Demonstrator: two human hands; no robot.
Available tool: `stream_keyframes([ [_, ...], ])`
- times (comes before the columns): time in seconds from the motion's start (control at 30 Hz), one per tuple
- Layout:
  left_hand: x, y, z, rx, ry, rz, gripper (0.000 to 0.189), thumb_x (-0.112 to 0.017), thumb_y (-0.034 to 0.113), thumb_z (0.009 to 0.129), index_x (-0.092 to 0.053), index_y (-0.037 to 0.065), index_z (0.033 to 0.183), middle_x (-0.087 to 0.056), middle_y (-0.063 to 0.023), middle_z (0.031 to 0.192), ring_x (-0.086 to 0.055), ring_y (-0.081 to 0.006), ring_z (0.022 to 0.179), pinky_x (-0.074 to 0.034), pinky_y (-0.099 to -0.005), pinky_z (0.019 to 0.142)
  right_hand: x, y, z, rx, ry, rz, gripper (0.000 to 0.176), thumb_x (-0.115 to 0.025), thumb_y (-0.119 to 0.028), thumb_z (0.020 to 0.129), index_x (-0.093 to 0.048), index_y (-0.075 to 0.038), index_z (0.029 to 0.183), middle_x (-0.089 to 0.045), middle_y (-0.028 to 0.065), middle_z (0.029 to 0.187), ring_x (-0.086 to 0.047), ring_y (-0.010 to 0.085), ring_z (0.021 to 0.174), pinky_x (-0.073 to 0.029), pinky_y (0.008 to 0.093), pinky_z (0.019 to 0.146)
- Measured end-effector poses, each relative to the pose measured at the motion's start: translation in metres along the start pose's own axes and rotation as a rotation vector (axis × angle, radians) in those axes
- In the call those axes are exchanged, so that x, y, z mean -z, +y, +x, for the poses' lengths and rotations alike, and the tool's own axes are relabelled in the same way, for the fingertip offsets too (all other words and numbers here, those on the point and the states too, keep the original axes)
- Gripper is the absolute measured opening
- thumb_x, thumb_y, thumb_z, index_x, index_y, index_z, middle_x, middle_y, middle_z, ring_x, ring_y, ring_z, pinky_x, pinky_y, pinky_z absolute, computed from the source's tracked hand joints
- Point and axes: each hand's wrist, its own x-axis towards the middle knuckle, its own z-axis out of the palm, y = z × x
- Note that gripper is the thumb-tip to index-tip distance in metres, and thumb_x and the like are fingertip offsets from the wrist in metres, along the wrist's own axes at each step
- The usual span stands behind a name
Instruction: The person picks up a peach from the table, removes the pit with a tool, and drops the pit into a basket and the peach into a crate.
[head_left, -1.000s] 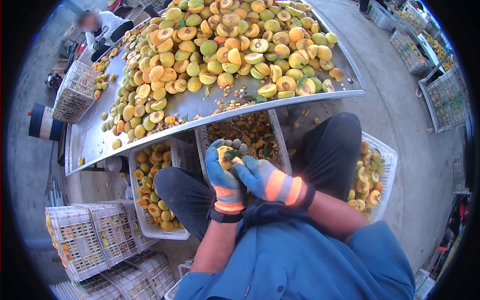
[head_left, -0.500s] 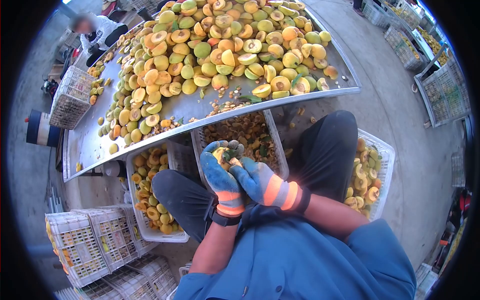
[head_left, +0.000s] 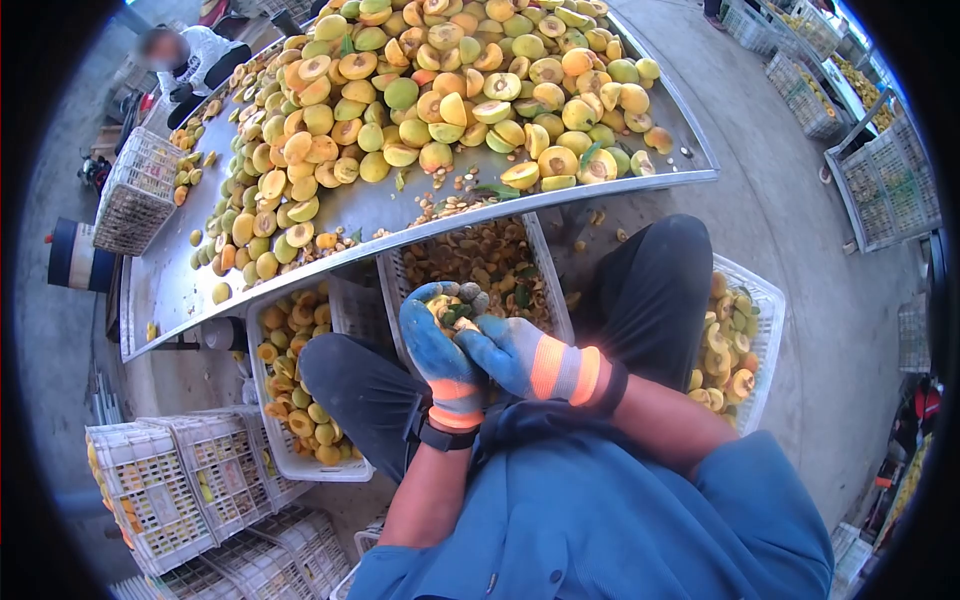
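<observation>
Over the near part of the middle crate, I have the left hand cupped, its grip grasping a fruit. I bring the right hand against it, the fingertips at a small pale piece beside the fruit; whether that grip has hold of the piece, I cannot tell. Something dark green shows between the fingers, too small to name. Both hands wear blue gloves with orange and grey cuffs. Beyond them I see the table, heaped with a pile of yellow-green fruit, many cut in half. Scraps fill the middle crate, between the wearer's knees. Fruit also fills the left crate and the right crate. At lower left I make out stacked crates, and at upper left another person beside the table.
</observation>
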Motion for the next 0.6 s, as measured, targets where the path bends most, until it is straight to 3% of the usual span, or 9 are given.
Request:
stream_keyframes([
  [0.1, 0.007, -0.006, 0.004, 0.038, -0.02, -0.011, 0.043, -0.041, 0.044, 0.114, -0.059, 0.005, 0.117, -0.067, -0.0107, 0.1, -0.068, -0.0244, 0.092, -0.057, -0.0378, 0.086, 0.002, 0.014, -0.001, 0.141, -0.064, -0.184, 0.022, -0.058, -0.007, 0.1, -0.064, 0.003, 0.118, -0.068, 0.0244, 0.104, -0.071, 0.0425, 0.09, -0.059, 0.0447, 0.078],
  [0.2, 0.013, -0.012, 0.002, 0.057, -0.035, -0.027, 0.044, -0.044, 0.048, 0.114, -0.06, 0.006, 0.116, -0.067, -0.009, 0.098, -0.068, -0.0228, 0.087, -0.059, -0.0371, 0.082, 0.0, 0.021, -0.001, 0.067, -0.128, 0.045, 0.017, -0.058, -0.011, 0.103, -0.065, 0.002, 0.113, -0.068, 0.0167, 0.101, -0.07, 0.033, 0.085, -0.057, 0.0397, 0.072],
  [0.3, 0.015, -0.015, 0.003, 0.185, -0.025, -0.133, 0.046, -0.047, 0.051, 0.112, -0.062, 0.007, 0.114, -0.067, -0.0091, 0.097, -0.068, -0.0237, 0.085, -0.058, -0.038, 0.081, 0.007, 0.004, 0.002, -0.442, -0.222, 0.705, 0.024, -0.057, -0.025, 0.109, -0.065, -0.003, 0.105, -0.063, 0.0061, 0.084, -0.061, 0.0185, 0.066, -0.05, 0.0312, 0.057],
  [0.4, 0.021, -0.016, 0.006, 0.264, -0.125, -0.191, 0.046, -0.05, 0.052, 0.111, -0.064, 0.008, 0.112, -0.069, -0.0097, 0.098, -0.069, -0.0252, 0.087, -0.059, -0.0396, 0.083, 0.033, -0.012, 0.004, -0.892, -0.308, 1.135, 0.038, -0.054, -0.042, 0.11, -0.066, -0.009, 0.096, -0.054, -0.0053, 0.073, -0.051, 0.0087, 0.059, -0.044, 0.0251, 0.052],
  [0.43, 0.02, -0.015, 0.008, 0.27, -0.174, -0.192, 0.046, -0.051, 0.052, 0.11, -0.064, 0.008, 0.112, -0.069, -0.0099, 0.099, -0.07, -0.0257, 0.088, -0.059, -0.0402, 0.084, 0.034, -0.006, 0.002, -0.916, -0.368, 1.386, 0.038, -0.056, -0.044, 0.11, -0.059, -0.012, 0.089, -0.045, -0.0046, 0.062, -0.039, 0.0058, 0.045, -0.032, 0.0203, 0.04],
  [0.47, 0.02, -0.014, 0.009, 0.277, -0.225, -0.195, 0.047, -0.052, 0.053, 0.11, -0.065, 0.008, 0.111, -0.07, -0.0101, 0.1, -0.07, -0.0262, 0.09, -0.059, -0.0408, 0.085, 0.036, -0.003, 0.0, -0.899, -0.399, 1.461, 0.039, -0.056, -0.045, 0.11, -0.058, -0.012, 0.088, -0.043, -0.0046, 0.059, -0.037, 0.006, 0.042, -0.03, 0.021, 0.037],
  [0.5, 0.023, -0.017, 0.012, 0.32, -0.27, -0.241, 0.045, -0.054, 0.051, 0.11, -0.066, 0.008, 0.11, -0.071, -0.0122, 0.109, -0.07, -0.028, 0.103, -0.058, -0.0424, 0.094, 0.038, 0.0, -0.001, -0.878, -0.429, 1.533, 0.04, -0.056, -0.046, 0.109, -0.057, -0.012, 0.088, -0.041, -0.0046, 0.057, -0.034, 0.0062, 0.039, -0.029, 0.0217, 0.035],
  [0.6, 0.012, -0.003, 0.015, 0.398, -0.205, -0.142, 0.045, -0.055, 0.049, 0.11, -0.066, 0.006, 0.11, -0.069, -0.0142, 0.123, -0.067, -0.0291, 0.118, -0.056, -0.0435, 0.103, 0.032, 0.015, -0.006, -0.835, -0.492, 1.769, 0.041, -0.052, -0.047, 0.111, -0.055, -0.011, 0.09, -0.039, -0.0021, 0.052, -0.031, 0.0079, 0.034, -0.027, 0.0227, 0.03],
])
